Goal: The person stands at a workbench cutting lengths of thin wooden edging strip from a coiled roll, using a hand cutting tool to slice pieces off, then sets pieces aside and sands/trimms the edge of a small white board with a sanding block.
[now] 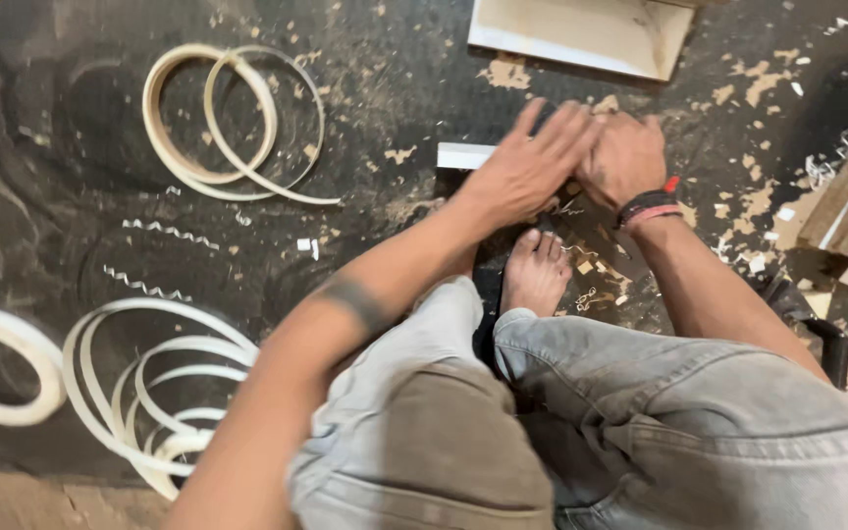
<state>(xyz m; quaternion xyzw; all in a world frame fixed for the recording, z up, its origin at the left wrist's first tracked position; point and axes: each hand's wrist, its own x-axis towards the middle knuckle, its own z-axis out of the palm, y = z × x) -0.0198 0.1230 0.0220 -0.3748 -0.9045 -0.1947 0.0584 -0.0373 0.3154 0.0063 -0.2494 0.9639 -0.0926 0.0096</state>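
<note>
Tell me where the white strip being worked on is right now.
In the head view, the white strip lies on the dark floor at upper centre, its end sticking out left of the left hand, below the pale board.

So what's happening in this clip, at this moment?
A person sits on a dusty workshop floor, both hands pressed close together over a pale strip of wood just beyond their bare foot. The left hand lies flat with fingers spread; the right hand is bunched beside it, and motion blur hides what it grips. Coils of thin pale edging lie on the floor to the left, with wood chips scattered around.
</note>
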